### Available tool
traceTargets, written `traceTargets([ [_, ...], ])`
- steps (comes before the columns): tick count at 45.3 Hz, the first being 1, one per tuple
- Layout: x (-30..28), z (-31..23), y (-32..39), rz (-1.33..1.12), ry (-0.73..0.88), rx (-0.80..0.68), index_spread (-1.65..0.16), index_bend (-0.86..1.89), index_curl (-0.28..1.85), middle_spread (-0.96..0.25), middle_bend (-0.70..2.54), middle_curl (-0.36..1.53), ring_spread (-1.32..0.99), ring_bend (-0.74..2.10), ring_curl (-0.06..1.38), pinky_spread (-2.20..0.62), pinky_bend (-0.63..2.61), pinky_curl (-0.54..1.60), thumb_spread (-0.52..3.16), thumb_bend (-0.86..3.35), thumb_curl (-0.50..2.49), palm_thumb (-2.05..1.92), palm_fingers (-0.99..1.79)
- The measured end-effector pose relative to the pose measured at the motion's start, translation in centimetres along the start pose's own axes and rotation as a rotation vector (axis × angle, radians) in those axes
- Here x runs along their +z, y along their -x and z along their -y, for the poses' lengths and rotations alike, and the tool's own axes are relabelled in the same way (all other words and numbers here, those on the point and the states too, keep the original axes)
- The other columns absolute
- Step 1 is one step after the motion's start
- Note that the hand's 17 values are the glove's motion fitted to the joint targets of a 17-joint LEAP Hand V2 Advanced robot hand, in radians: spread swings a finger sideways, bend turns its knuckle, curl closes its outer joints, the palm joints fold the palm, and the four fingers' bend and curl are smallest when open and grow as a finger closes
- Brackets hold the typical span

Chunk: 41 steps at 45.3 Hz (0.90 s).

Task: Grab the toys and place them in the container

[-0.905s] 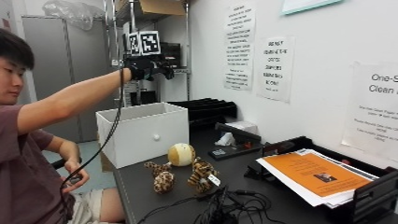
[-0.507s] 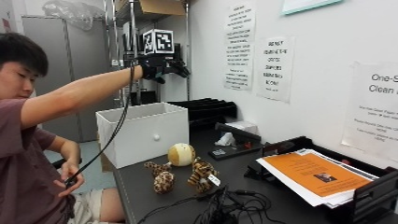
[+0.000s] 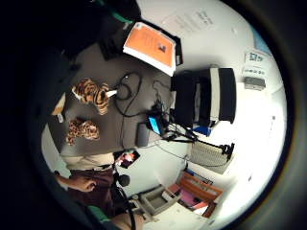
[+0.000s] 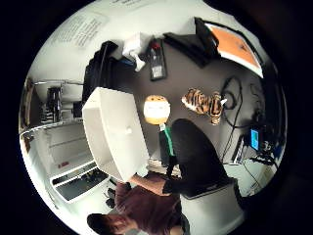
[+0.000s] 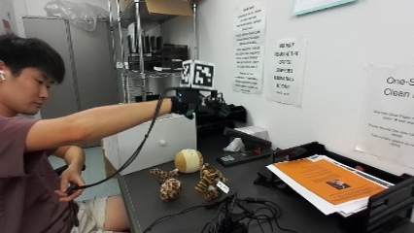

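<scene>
bright, even indoor light | soft shadows | white wall (image 5: 336, 43) glare

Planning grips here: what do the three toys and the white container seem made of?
Tiger toy and spotted toy: probably plush fabric, fuzzy patterned surfaces. Round cream toy: likely soft plush too, matte; uncertain. White container: rigid, smooth walls, probably plastic.

so the white plastic container (image 5: 152, 145) sits at the dark table's (image 5: 259, 184) far end, and the round cream ball toy (image 5: 189, 160), spotted plush leopard (image 5: 169, 185) and striped plush tiger (image 5: 209, 181) are clustered just beside it. Orange-topped paper stack (image 5: 326, 182) lies in a black tray (image 5: 388, 204) by the wall.
</scene>
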State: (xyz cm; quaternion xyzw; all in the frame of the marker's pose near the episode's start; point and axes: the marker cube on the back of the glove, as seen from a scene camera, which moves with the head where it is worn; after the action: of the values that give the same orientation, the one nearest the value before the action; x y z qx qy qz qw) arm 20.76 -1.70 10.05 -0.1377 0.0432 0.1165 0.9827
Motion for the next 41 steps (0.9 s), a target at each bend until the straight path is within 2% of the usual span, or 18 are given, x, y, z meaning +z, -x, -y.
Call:
traceTargets([
  [6, 7.1, 2.0, 0.0, 0.081, 0.084, -0.032, -0.22, 0.08, 0.2, -0.08, 0.17, 0.22, -0.04, 0.49, 0.21, 0.02, 0.8, 0.32, 1.36, 0.05, 0.23, -0.01, -0.15],
  [15, 18.3, 4.6, 1.7, 0.097, 0.235, -0.034, -0.21, 0.06, 0.17, 0.0, 0.18, 0.25, -0.03, 0.51, 0.22, 0.02, 0.8, 0.33, 1.29, -0.01, 0.26, -0.01, -0.19],
  [19, 22.1, 5.9, 2.1, 0.055, 0.244, -0.006, -0.2, 0.07, 0.17, 0.01, 0.19, 0.26, -0.02, 0.5, 0.22, 0.01, 0.78, 0.33, 1.26, -0.01, 0.27, 0.0, -0.18],
  [22, 23.6, 7.0, 2.1, 0.026, 0.18, 0.023, -0.19, 0.07, 0.16, 0.02, 0.25, 0.29, -0.03, 0.49, 0.23, 0.01, 0.73, 0.31, 1.25, -0.01, 0.28, 0.02, -0.15],
  [26, 24.2, 8.0, 1.5, 0.047, 0.095, 0.03, -0.18, 0.06, 0.14, -0.08, 0.47, 0.35, -0.12, 0.73, 0.27, -0.02, 0.65, 0.28, 1.24, 0.03, 0.31, 0.11, 0.25],
  [27, 24.2, 8.2, 1.4, 0.054, 0.078, 0.024, -0.18, 0.06, 0.13, -0.1, 0.48, 0.35, -0.13, 0.75, 0.26, -0.02, 0.64, 0.27, 1.24, 0.03, 0.31, 0.13, 0.26],
  [30, 24.5, 8.6, 1.3, 0.075, 0.027, 0.008, -0.18, 0.09, 0.12, -0.18, 0.57, 0.38, -0.21, 1.02, 0.34, -0.08, 0.63, 0.26, 1.25, 0.09, 0.34, 0.25, 0.6],
  [31, 24.5, 8.7, 1.4, 0.078, 0.012, 0.007, -0.19, 0.21, 0.15, -0.16, 0.21, 0.27, -0.22, 1.16, 0.37, -0.11, 0.73, 0.28, 1.25, 0.1, 0.35, 0.28, 0.53],
  [35, 24.5, 8.9, 1.5, 0.058, -0.03, 0.014, -0.2, 0.29, 0.2, -0.18, 0.04, 0.23, -0.26, 1.31, 0.44, -0.19, 0.85, 0.33, 1.27, 0.15, 0.39, 0.39, 0.63],
  [36, 24.4, 8.9, 1.7, 0.055, -0.03, 0.013, -0.2, 0.26, 0.2, -0.22, 0.21, 0.27, -0.26, 1.28, 0.44, -0.2, 0.85, 0.33, 1.26, 0.18, 0.41, 0.46, 0.72],
  [37, 24.2, 8.8, 1.8, 0.057, -0.025, 0.011, -0.21, 0.21, 0.18, -0.25, 0.54, 0.37, -0.27, 1.22, 0.43, -0.23, 0.8, 0.32, 1.15, 0.2, 0.45, 0.52, 0.95],
  [39, 23.6, 8.7, 2.3, 0.07, -0.011, 0.004, -0.22, 0.18, 0.17, -0.27, 0.62, 0.39, -0.29, 1.19, 0.42, -0.26, 0.79, 0.31, 1.09, 0.2, 0.48, 0.56, 0.99],
  [41, 22.7, 8.5, 2.6, 0.088, 0.0, -0.004, -0.24, 0.24, 0.19, -0.27, 0.75, 0.44, -0.3, 1.21, 0.44, -0.3, 0.77, 0.33, 1.01, 0.19, 0.51, 0.58, 1.17],
])
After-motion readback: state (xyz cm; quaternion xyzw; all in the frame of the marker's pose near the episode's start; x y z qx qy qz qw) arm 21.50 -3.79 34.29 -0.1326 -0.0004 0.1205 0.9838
